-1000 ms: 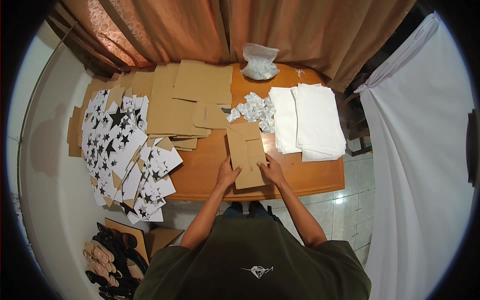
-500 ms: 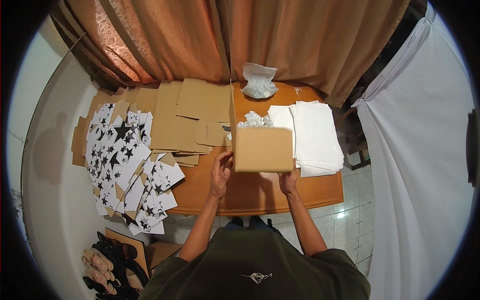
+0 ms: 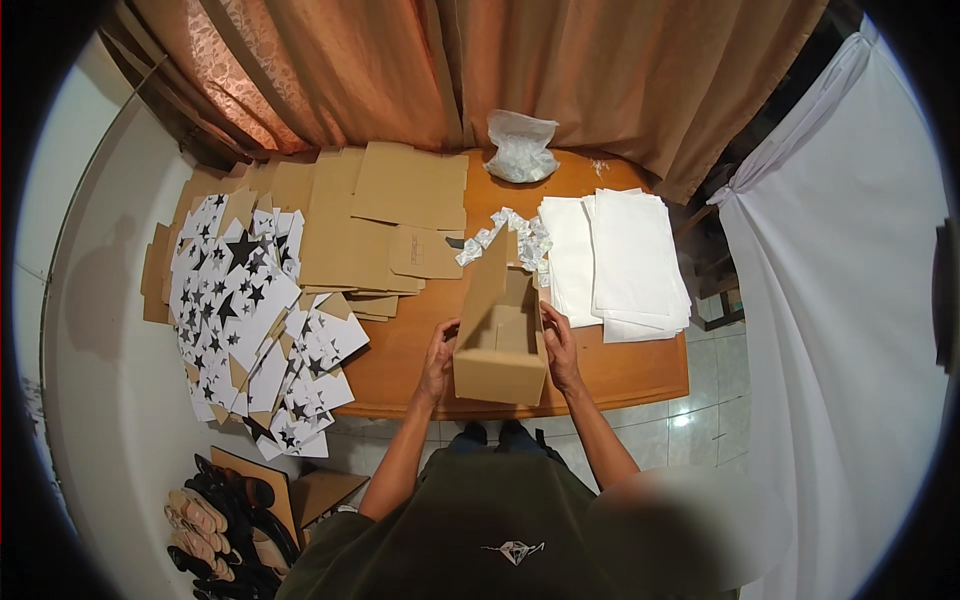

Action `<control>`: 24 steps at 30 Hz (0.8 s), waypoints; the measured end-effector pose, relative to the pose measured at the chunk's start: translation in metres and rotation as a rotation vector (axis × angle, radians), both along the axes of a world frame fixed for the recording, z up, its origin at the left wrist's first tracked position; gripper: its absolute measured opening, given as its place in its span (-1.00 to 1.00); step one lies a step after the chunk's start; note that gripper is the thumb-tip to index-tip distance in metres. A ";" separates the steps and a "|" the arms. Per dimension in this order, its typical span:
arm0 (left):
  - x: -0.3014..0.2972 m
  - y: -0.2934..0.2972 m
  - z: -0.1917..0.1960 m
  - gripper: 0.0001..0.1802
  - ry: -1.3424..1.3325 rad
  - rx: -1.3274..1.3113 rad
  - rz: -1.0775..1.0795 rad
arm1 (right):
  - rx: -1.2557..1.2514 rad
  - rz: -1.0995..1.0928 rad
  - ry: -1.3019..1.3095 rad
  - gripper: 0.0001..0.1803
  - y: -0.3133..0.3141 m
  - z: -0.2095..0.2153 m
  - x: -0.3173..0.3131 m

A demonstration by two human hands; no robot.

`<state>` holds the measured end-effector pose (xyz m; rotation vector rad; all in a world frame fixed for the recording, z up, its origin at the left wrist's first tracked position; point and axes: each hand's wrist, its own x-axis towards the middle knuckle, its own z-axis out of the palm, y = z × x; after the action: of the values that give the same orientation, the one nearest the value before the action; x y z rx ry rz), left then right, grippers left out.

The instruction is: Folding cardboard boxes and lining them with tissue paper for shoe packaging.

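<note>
Item: brown cardboard box [image 3: 500,345], partly erected, open at the top, one long flap standing up at the far side. It is sitting at the near edge of the wooden table [image 3: 640,375], directly in front of the person.

Left hand [image 3: 438,362]: grasping the box's left wall, fingers curled over the upper edge. Right hand [image 3: 560,350]: pressing flat against the right wall, fingers lying along it.

Surroundings: flat brown cardboard blanks [image 3: 385,225] stacked behind and to the left; star-printed white sheets [image 3: 245,310] fanning off the table's left side; white paper stack [image 3: 620,260] to the right; crumpled printed strips [image 3: 505,235] just behind the upright flap; clear plastic bag [image 3: 520,150] at the far edge.

Risks, as judged:
- Uneven squeezing could be buckling the walls or creasing them off the fold lines.
- The box is standing near the table's edge; a push toward the body could be tipping it off.
- The raised flap could be sweeping the strips about.
</note>
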<state>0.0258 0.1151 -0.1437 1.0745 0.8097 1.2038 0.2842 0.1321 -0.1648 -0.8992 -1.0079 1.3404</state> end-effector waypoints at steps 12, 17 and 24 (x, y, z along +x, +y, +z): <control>0.005 -0.005 -0.095 0.01 0.573 -0.145 -0.045 | 0.070 0.084 -0.364 -0.23 -0.009 -0.055 -0.007; 0.011 -0.012 -0.074 0.21 0.640 -0.207 0.070 | -0.134 0.030 -0.276 -0.36 -0.017 -0.061 -0.004; 0.034 -0.029 -0.016 0.69 1.259 -0.067 -0.090 | -0.186 -0.091 -0.422 -0.50 -0.017 -0.056 -0.017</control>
<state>0.0601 0.0866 -0.1593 1.7799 1.6884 0.2893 0.2671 0.1146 -0.2210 -1.3923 -1.1559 1.2057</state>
